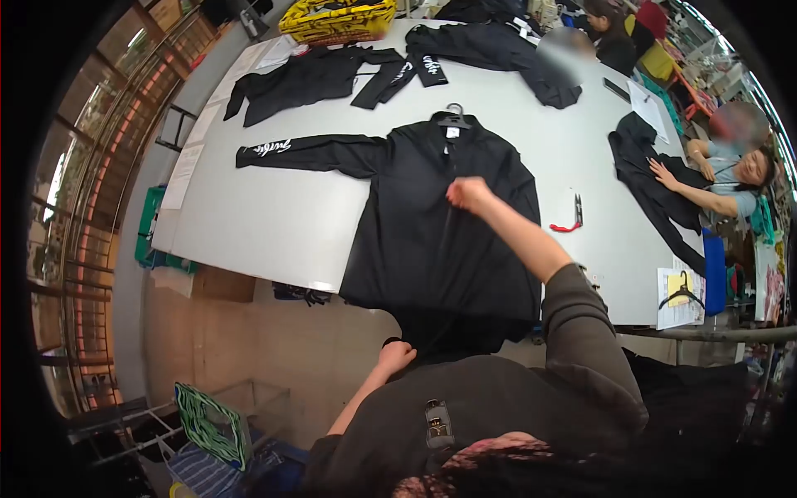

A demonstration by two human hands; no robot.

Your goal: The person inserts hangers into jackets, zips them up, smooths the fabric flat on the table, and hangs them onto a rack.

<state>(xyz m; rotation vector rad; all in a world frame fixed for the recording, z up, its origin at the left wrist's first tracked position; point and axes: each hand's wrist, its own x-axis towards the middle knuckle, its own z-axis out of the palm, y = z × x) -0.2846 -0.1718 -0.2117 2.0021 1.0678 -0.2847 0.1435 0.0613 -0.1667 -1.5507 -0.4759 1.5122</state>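
Lying front up on the white counter, the black jacket has its lower end hanging over the near edge. Collar points away from the wearer; black hanger sits in the neck, hook sticking out. One sleeve runs out to the left, white script lettering near the cuff.

Right hand: on the upper chest beside the center front line, fingers curled in. Can't tell if it has fabric or the zip pinched. Left hand: low, off the counter, fingers closed on the edge of the hanging part.

Red-handled snips on the counter, right of the jacket, not touching it. Two more black garments up top: long-sleeved garment at left, second garment farther right. Yellow-and-black bundle beyond them. Right side: co-worker's hand flat on another black garment. Papers near that corner, small black hanger on top.
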